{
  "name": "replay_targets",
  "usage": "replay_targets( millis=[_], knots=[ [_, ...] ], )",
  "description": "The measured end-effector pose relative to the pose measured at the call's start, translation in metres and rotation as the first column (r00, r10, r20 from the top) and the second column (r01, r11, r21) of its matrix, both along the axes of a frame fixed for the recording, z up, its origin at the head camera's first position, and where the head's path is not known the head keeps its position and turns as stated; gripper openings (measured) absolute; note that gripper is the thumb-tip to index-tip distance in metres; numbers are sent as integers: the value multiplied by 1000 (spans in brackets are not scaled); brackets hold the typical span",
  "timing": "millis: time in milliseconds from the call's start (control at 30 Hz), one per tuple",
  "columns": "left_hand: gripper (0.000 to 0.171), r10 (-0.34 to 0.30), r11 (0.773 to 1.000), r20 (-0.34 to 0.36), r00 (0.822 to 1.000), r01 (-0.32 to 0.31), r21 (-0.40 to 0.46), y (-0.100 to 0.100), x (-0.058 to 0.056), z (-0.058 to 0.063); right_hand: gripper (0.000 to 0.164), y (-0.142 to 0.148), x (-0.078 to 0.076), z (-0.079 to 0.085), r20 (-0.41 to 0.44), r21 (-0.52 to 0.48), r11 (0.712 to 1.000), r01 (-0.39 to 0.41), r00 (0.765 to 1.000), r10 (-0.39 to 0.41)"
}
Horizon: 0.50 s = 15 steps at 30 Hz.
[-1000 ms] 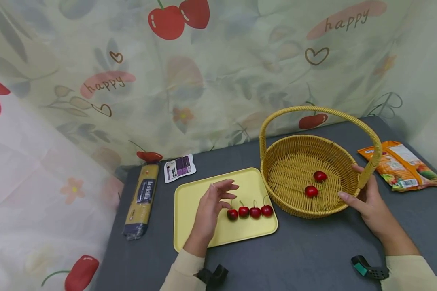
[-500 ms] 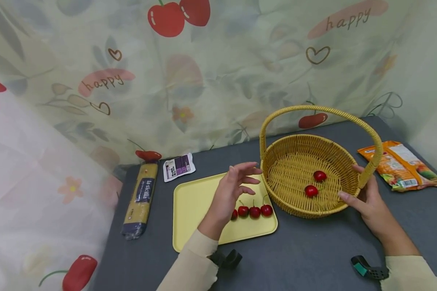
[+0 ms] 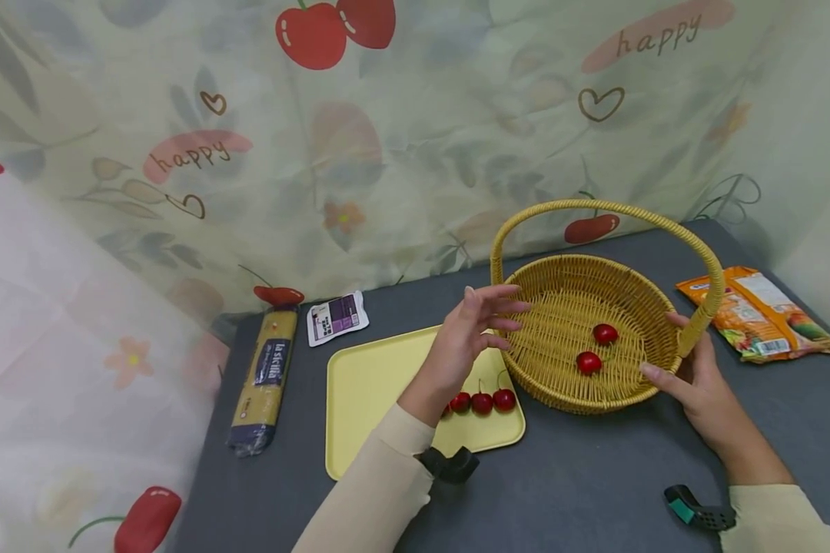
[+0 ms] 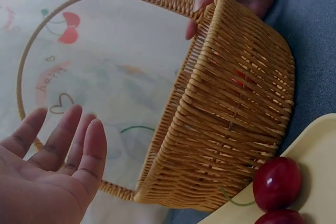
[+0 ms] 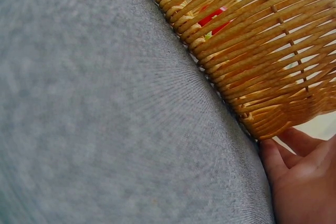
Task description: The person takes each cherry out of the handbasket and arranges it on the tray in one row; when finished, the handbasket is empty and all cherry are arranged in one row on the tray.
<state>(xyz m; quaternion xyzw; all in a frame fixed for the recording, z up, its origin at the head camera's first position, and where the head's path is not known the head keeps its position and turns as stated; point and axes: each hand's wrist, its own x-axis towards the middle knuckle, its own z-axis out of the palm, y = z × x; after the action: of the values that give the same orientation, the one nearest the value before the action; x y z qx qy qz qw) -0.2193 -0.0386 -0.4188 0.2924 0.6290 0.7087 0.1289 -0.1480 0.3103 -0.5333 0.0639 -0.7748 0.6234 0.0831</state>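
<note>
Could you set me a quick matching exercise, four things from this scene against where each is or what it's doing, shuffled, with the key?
Things:
1. left hand
2. right hand
3. yellow tray
4. orange packet

Place or state:
A. gripping the side of the basket
B. on the table, to the basket's right
C. fingers extended, holding nothing
D. to the basket's left, with cherries lying on it

Right pairs: 1-C, 2-A, 3-D, 4-B

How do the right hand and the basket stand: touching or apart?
Touching. The head view shows the right hand gripping the basket at its side, thumb reaching over inside.
</note>
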Motion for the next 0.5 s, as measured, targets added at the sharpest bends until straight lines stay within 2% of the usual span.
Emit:
replay_targets(
  millis=[233, 500],
  knots=[
    [93, -48, 999, 62, 997, 48, 10, 16, -8, -2, 83, -1, -1, 1, -10, -6, 1000, -4, 1000, 4],
    [79, -71, 996, 100, 992, 77, -48, 40, -15, -13, 84, 0, 0, 0, -5, -4, 1000, -3, 1000, 3]
  ],
)
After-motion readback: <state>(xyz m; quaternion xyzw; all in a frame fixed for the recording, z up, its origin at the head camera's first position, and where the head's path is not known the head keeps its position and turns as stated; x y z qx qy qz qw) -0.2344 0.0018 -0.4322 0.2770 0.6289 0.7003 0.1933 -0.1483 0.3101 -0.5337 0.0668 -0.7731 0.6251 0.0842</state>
